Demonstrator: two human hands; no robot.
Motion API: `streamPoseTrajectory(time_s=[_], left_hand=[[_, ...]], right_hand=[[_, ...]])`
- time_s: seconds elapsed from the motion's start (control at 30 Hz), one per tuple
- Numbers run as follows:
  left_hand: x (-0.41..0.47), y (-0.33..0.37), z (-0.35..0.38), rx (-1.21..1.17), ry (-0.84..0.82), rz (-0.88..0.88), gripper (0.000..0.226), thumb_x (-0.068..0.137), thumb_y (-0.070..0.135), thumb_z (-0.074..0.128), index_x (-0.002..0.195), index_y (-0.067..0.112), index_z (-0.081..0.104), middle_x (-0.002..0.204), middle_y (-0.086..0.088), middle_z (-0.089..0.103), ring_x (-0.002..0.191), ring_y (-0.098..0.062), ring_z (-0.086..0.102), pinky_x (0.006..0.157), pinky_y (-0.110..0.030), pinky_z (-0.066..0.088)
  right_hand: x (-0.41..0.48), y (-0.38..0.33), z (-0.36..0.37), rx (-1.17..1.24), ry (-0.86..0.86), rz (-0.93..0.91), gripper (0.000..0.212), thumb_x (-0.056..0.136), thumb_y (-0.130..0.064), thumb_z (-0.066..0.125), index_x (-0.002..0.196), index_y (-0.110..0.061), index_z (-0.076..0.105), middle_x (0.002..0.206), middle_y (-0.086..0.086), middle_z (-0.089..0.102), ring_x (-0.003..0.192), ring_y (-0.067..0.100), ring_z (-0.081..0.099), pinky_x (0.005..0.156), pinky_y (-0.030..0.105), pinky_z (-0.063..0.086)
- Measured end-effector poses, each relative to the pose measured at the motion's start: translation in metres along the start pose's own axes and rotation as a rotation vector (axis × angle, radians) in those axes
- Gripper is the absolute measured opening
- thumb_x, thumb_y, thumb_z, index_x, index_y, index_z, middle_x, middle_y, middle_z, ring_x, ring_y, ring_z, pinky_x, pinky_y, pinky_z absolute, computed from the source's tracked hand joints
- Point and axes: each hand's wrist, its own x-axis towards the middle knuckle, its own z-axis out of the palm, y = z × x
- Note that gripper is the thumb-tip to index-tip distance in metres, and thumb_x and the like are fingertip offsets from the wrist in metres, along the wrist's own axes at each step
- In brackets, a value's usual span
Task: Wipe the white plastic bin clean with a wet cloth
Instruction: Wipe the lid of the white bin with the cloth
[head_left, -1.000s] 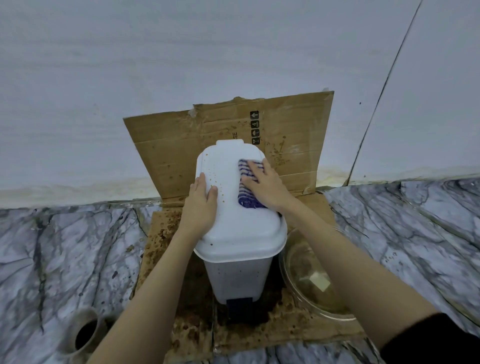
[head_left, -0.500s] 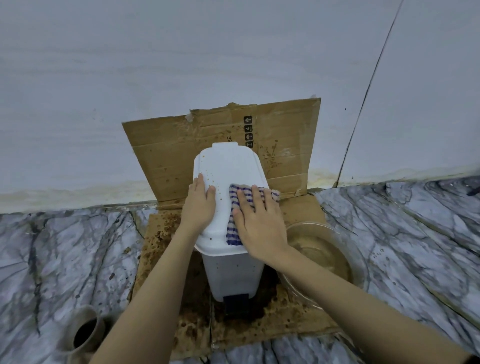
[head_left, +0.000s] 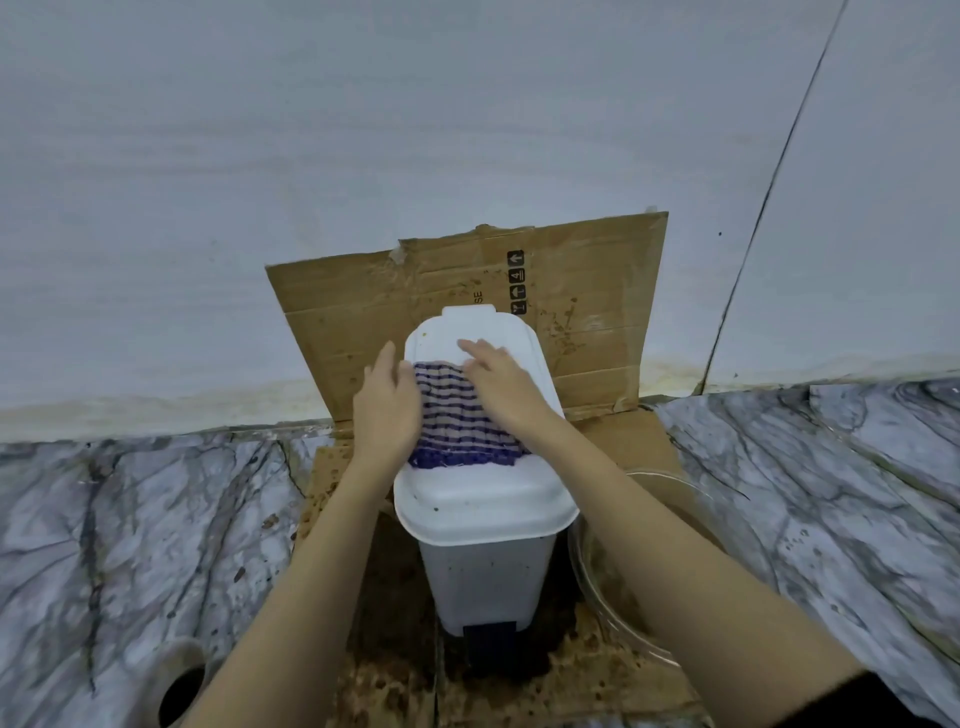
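A white plastic pedal bin (head_left: 485, 577) stands on stained cardboard, its lid (head_left: 483, 499) closed and flecked with brown specks. A blue-and-white striped cloth (head_left: 460, 421) lies spread flat across the middle of the lid. My left hand (head_left: 388, 410) rests on the lid's left edge, its fingers over the cloth's left side. My right hand (head_left: 501, 384) presses flat on the cloth's right part, fingertips reaching onto bare lid beyond it. A dark pedal (head_left: 488, 636) shows at the bin's base.
Dirty cardboard (head_left: 457, 296) leans against the grey wall behind the bin and covers the floor under it. A clear glass bowl (head_left: 670, 566) with murky water sits right of the bin. A brown cup (head_left: 179, 688) stands at lower left on the marble floor.
The cloth was bunched under my right hand and swept from the lid's far part toward its front; now it lies spread wide across the lid, with both hands on it.
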Motion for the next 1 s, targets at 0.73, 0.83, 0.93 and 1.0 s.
streamPoseTrajectory(time_s=[0.73, 0.83, 0.93, 1.0], left_hand=[[0.106, 0.013, 0.076, 0.778, -0.278, 0.327, 0.054, 0.101, 0.040, 0.020, 0.151, 0.022, 0.008, 0.160, -0.003, 0.004, 0.147, -0.022, 0.002, 0.117, -0.048, 0.001], [0.127, 0.012, 0.077, 0.791, -0.308, 0.321, 0.055, 0.101, 0.042, 0.019, 0.151, 0.025, 0.007, 0.160, -0.001, 0.004, 0.147, -0.023, 0.002, 0.117, -0.047, 0.002], [0.140, 0.009, 0.076, 0.777, -0.281, 0.320, 0.054, 0.100, 0.042, 0.020, 0.151, 0.024, 0.010, 0.159, -0.002, 0.011, 0.146, -0.025, 0.010, 0.117, -0.046, 0.008], [0.144, 0.008, 0.075, 0.744, -0.257, 0.256, 0.054, 0.100, 0.041, 0.021, 0.151, 0.024, 0.012, 0.159, -0.004, 0.015, 0.144, -0.029, 0.016, 0.115, -0.046, 0.013]], right_hand=[[-0.004, 0.067, -0.016, 0.246, 0.138, 0.083, 0.046, 0.102, -0.032, 0.031, 0.147, -0.031, 0.026, 0.159, -0.003, 0.014, 0.146, 0.008, 0.010, 0.110, 0.026, 0.013], [-0.004, 0.067, -0.017, 0.272, 0.142, 0.086, 0.046, 0.101, -0.034, 0.033, 0.146, -0.034, 0.027, 0.158, -0.006, 0.015, 0.145, 0.005, 0.010, 0.110, 0.026, 0.013], [-0.003, 0.067, -0.017, 0.284, 0.149, 0.100, 0.045, 0.100, -0.035, 0.034, 0.145, -0.035, 0.027, 0.158, -0.008, 0.016, 0.144, 0.006, 0.012, 0.110, 0.027, 0.013], [-0.003, 0.069, -0.017, 0.286, 0.149, 0.104, 0.045, 0.100, -0.036, 0.033, 0.145, -0.036, 0.027, 0.158, -0.009, 0.015, 0.144, 0.007, 0.015, 0.108, 0.026, 0.015]])
